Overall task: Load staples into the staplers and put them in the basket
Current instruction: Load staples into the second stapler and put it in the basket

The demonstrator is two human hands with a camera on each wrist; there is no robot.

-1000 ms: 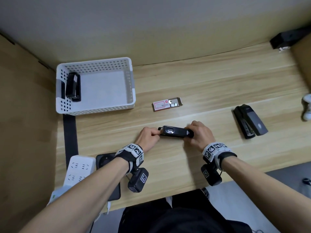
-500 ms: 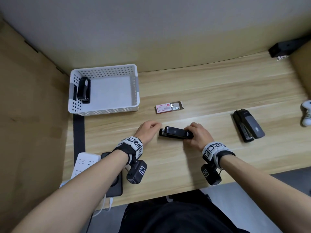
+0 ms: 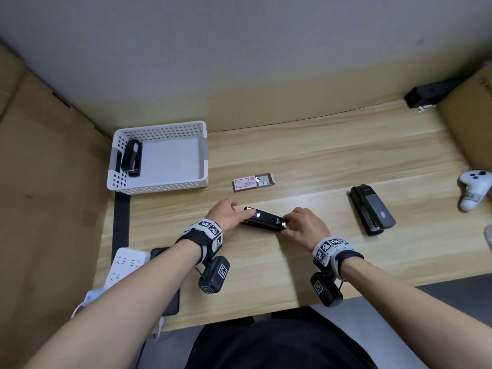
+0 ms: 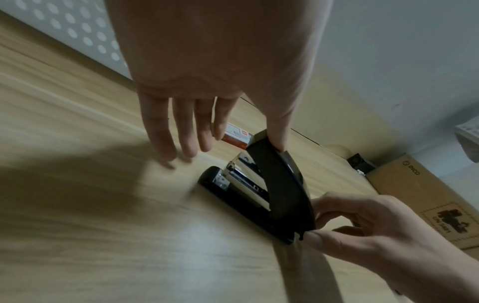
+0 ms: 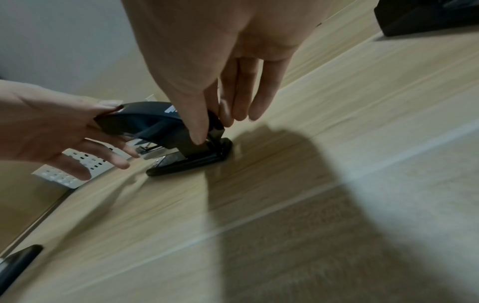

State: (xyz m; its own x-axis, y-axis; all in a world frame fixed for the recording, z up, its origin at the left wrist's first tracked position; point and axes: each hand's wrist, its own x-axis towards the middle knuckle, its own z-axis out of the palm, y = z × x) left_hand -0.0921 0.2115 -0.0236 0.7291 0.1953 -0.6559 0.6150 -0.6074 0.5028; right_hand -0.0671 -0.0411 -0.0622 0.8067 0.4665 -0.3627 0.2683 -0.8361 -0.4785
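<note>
A black stapler (image 3: 263, 221) lies on the wooden table (image 3: 306, 161) in front of me, its top cover (image 4: 282, 184) swung up off the metal magazine (image 4: 241, 180). My left hand (image 3: 229, 213) has its thumb (image 4: 276, 141) against the cover's front tip, while its fingers (image 4: 186, 139) are straight and hold nothing. My right hand (image 3: 300, 227) pinches the stapler's rear end (image 5: 207, 131) between thumb and fingers. A small red and white staple box (image 3: 253, 181) lies open just behind. The white basket (image 3: 159, 186) at the back left holds one black stapler (image 3: 131, 158). Another black stapler (image 3: 371, 213) lies to the right.
A white power strip (image 3: 125, 265) and a black flat device (image 3: 165, 283) lie at the near left edge. A white controller (image 3: 474, 187) sits at the far right. Brown cardboard walls (image 3: 53, 182) stand on both sides, and a black block (image 3: 431, 95) is at the back right.
My left hand came off the stapler's front end and is back on its tip. The cover now stands raised. My right hand has kept its hold on the rear.
</note>
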